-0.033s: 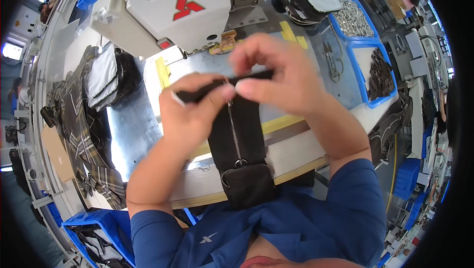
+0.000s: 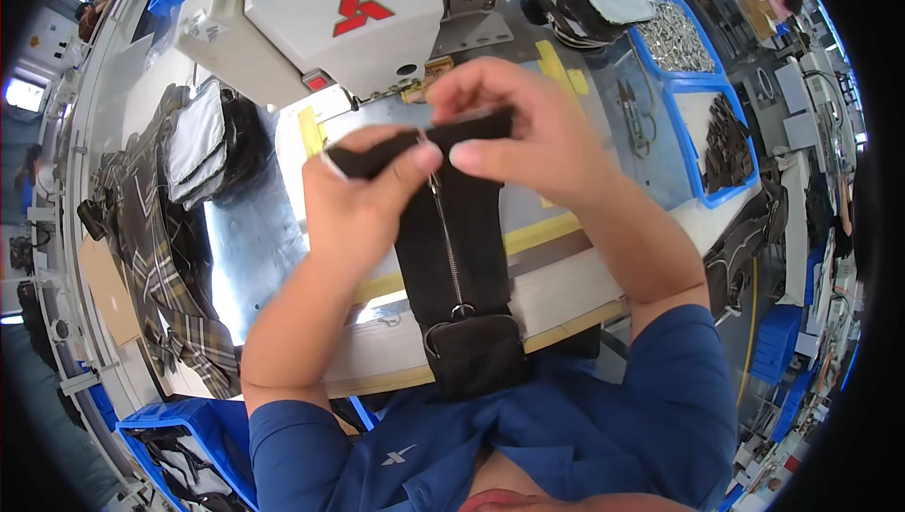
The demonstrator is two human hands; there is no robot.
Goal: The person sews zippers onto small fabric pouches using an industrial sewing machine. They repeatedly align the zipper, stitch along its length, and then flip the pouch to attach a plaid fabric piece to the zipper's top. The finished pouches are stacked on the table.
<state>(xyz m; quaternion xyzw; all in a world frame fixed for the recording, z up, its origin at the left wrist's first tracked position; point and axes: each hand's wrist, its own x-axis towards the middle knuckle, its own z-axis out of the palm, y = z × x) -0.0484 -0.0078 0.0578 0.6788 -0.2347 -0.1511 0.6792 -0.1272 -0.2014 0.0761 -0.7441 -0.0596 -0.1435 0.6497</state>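
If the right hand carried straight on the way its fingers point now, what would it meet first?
The right hand points toward the person's left, pinching the black fabric piece. Straight on, its fingertips would first meet the left hand, whose thumb nearly touches them already. Depth looks about equal, though one view cannot confirm it.

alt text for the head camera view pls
Two hands, left hand and right hand, pinch the top edge of a black zippered fabric piece in front of a white sewing machine. Plaid fabric lies left, blue bins right.
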